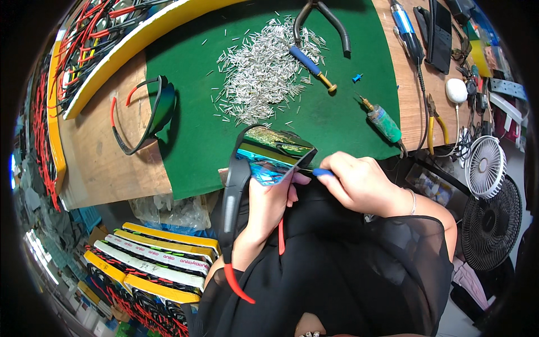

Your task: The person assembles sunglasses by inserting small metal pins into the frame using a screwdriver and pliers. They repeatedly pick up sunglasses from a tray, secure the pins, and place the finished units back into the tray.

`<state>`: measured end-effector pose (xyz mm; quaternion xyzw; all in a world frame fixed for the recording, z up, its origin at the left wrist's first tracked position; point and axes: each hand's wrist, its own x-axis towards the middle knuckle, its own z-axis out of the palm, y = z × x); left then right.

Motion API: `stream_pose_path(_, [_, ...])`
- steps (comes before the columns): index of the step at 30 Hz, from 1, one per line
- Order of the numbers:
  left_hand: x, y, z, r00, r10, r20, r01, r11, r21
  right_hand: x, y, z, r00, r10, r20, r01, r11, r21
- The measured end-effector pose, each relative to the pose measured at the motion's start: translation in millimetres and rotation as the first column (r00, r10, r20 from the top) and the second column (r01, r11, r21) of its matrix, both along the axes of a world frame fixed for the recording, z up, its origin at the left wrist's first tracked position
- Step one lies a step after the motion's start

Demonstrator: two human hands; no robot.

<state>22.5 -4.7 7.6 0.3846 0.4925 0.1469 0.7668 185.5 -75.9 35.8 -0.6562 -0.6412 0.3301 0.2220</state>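
Observation:
My left hand (265, 205) is closed round a pair of sport sunglasses (274, 147), above my lap at the green mat's near edge. Their mirrored lens shines blue and yellow, and one black temple with a red tip hangs down by my left wrist. In a pinch, my right hand (362, 182) holds a small blue-handled screwdriver (322, 172). Its thin shaft points left at the side of the frame, but its tip cannot be made out. On the table's left, a second pair of sunglasses (163, 112) rests with its red-tipped temples spread. Small silver pins (258, 76) lie heaped on the green mat (193, 140).
Black-handled pliers (337, 25), a blue-handled tool (306, 60), a blue push pin (357, 77) and a green-handled tool (384, 123) lie on the mat. Yellow-handled cutters (435, 126) and a power screwdriver (407, 31) are at right, with fans beyond. Yellow-edged trays (126, 48) stand left.

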Motion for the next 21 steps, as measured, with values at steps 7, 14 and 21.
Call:
stream_pose_path(7, [1, 0, 0, 1.000, -0.013, 0.004, 0.013, 1.000, -0.014, 1, -9, -12, 0.999, 0.042, 0.015, -0.042, 0.999, -0.030])
stream_pose_path(14, [0, -1, 0, 1.000, -0.007, -0.011, 0.006, 0.999, -0.032, -7, -1, 0, 0.981, -0.158, -0.113, 0.163, 0.986, 0.035])
stream_pose_path(21, [-9, 0, 2, 1.000, -0.016, 0.013, 0.017, 0.997, -0.074, -1, -5, 7, 0.995, -0.048, -0.086, 0.042, 0.996, -0.074])
